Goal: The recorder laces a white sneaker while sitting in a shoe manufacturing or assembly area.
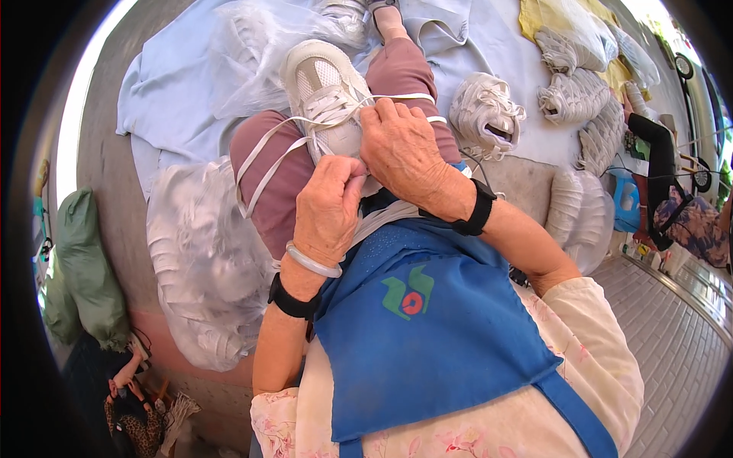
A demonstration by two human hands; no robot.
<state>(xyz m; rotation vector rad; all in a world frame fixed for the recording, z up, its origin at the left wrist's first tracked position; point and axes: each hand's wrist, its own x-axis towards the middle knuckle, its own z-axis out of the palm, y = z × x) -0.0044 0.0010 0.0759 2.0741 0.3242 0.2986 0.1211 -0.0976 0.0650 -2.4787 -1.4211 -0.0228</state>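
We note the left hand curled, fingertips pinched on the flat white lace at the tongue of the white mesh sneaker, which rests on the knee. The right hand is closed over the lace at the sneaker's collar, hiding it. Beside the knee: a clear plastic bag of white sneakers and a loose white sneaker on a pale blue cloth.
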